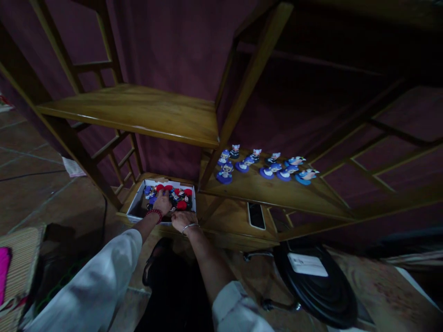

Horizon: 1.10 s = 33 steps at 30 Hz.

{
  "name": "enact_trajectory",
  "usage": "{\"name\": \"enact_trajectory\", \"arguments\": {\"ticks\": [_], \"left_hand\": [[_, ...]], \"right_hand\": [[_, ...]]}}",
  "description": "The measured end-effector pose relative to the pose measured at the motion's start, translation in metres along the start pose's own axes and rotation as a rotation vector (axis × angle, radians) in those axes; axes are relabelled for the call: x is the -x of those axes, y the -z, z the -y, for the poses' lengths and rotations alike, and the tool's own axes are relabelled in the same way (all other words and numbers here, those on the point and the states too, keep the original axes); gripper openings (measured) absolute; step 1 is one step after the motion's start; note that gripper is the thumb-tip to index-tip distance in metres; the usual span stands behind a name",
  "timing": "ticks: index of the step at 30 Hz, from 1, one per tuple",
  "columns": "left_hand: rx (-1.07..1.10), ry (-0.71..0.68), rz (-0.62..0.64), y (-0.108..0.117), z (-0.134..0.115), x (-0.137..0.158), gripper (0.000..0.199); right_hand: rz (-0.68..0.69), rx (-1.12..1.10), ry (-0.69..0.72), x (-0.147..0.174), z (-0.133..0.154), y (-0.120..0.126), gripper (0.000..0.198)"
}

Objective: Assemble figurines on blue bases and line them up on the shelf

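Note:
A shallow white cardboard box (pixel 136 203) rests on the lowest shelf, with several small figurines (pixel 180 196) in red, blue, black and white lying in it. My left hand (pixel 162 202), with a red bead bracelet at the wrist, reaches down into the box. Its fingers are bent round a small figurine with purple on it, mostly hidden by the hand. At the box's near right edge is my right hand (pixel 183 220), wearing a silver bangle. Its fingers are curled over the near wall of the box.
Several purple- and blue-based figurines (pixel 226 171) stand on the shelf (pixel 238 188) to the right. Below them lies a phone (pixel 256 216). A wooden upright (pixel 254 69) and an upper shelf (pixel 138 113) surround the box. A black round stool seat (pixel 314 286) is at the lower right.

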<state>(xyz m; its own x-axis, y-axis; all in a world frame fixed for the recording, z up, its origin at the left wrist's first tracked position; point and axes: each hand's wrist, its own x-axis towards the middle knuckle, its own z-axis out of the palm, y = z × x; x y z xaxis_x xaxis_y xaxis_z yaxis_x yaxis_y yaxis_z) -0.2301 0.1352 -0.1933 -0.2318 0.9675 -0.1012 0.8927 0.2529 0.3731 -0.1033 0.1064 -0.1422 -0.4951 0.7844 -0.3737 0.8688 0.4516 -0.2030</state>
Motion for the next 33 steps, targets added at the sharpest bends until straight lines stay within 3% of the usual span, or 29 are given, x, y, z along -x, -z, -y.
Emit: {"name": "enact_trajectory", "arguments": {"ticks": [5, 10, 16, 25, 29, 33], "left_hand": [[-0.008, -0.119, -0.018, -0.004, 0.005, -0.002, 0.061], [-0.009, -0.134, -0.019, -0.005, 0.007, -0.004, 0.059], [0.150, -0.243, -0.079, -0.003, 0.000, -0.008, 0.062], [0.355, -0.143, -0.133, -0.004, 0.001, -0.022, 0.053], [0.286, -0.054, -0.067, 0.000, -0.001, -0.023, 0.039], [0.160, -0.051, -0.060, -0.001, 0.002, -0.024, 0.039]], "right_hand": [[-0.030, 0.011, 0.009, 0.002, -0.001, -0.001, 0.038], [-0.047, 0.002, 0.004, 0.001, -0.001, -0.002, 0.036], [-0.066, -0.012, -0.006, 0.002, -0.001, -0.004, 0.037], [-0.092, -0.011, 0.001, 0.002, -0.003, -0.004, 0.037], [-0.083, -0.009, -0.004, 0.002, -0.003, -0.003, 0.037], [-0.090, -0.004, -0.011, 0.001, -0.002, -0.004, 0.036]]}}
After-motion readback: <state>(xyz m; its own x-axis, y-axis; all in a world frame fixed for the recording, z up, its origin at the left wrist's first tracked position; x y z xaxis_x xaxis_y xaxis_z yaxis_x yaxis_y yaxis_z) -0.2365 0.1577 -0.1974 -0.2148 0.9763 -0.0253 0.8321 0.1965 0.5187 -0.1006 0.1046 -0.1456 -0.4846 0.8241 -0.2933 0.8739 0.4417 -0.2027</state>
